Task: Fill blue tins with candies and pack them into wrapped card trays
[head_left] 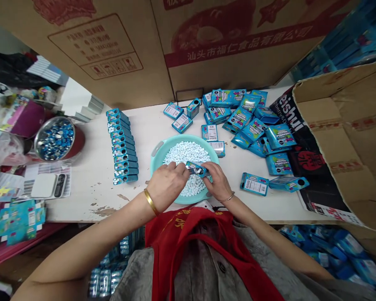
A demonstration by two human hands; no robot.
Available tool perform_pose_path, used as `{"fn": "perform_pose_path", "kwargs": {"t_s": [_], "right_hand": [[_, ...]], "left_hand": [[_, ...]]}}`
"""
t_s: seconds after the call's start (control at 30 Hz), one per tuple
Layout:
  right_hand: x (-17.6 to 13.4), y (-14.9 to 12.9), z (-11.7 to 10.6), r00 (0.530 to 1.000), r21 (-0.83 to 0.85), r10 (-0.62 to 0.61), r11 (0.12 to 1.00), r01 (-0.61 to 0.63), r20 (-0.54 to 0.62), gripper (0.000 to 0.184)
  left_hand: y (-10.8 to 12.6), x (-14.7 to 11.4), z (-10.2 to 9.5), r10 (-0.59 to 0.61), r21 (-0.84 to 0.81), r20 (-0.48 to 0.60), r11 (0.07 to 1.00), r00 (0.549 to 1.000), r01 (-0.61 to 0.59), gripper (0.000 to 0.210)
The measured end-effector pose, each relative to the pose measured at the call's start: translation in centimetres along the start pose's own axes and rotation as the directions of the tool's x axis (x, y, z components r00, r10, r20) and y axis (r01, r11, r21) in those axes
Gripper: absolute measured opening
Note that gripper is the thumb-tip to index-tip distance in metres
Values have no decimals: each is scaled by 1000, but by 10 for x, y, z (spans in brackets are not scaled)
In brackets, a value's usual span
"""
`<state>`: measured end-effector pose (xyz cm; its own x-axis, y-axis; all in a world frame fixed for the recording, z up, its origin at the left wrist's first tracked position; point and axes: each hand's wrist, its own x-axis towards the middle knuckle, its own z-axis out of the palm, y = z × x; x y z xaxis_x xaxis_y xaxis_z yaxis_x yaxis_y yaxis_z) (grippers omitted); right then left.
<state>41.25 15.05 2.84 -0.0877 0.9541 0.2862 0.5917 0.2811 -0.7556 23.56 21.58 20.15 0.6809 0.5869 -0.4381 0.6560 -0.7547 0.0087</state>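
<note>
A shallow turquoise basin (154, 161) full of small pale-blue candies (188, 151) sits in front of me. Over it, my right hand (218, 182) grips a small blue candy box (196, 167), tilted, with pale candies showing at its opening. My left hand (171, 184), a gold bangle at its wrist, is closed beside the box's left end; what its fingers pinch is mostly hidden. To the left stands a row of blue boxes (122, 146) with round holes, several showing candies inside. A loose pile of blue boxes (242, 115) lies to the right.
A metal pot (37, 146) of blue-and-silver pieces and a white scale (44, 185) are at the left. Big cartons (113, 90) wall off the back. An open carton (329, 100) stands at the right. More blue boxes (341, 251) lie below the table edge.
</note>
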Motion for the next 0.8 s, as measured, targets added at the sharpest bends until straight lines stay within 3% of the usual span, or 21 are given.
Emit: {"fn": "perform_pose_path", "kwargs": {"t_s": [0.13, 0.27, 0.37, 0.43, 0.6, 0.8], "right_hand": [[-1, 5, -4, 999, -6, 40, 999, -40, -7, 42], [-1, 10, -15, 994, 3, 95, 995, -95, -54, 38], [2, 12, -25, 986, 4, 137, 990, -138, -92, 35], [4, 13, -30, 981, -3, 149, 989, -151, -125, 33], [6, 14, -36, 965, -4, 191, 981, -195, -181, 31], [2, 18, -39, 950, 9, 237, 971, -240, -203, 32]], "left_hand": [[-36, 2, 42, -117, -91, -49, 990, 992, 112, 22], [-65, 19, 119, -224, -257, 101, 936, 969, 243, 25], [-60, 40, 171, -189, -347, 159, 908, 969, 234, 24], [-45, 55, 193, -156, -411, 143, 889, 977, 202, 23], [-10, 84, 212, -90, -594, 40, 799, 995, 96, 30], [-21, 64, 196, -38, -726, -86, 686, 996, -37, 29]]}}
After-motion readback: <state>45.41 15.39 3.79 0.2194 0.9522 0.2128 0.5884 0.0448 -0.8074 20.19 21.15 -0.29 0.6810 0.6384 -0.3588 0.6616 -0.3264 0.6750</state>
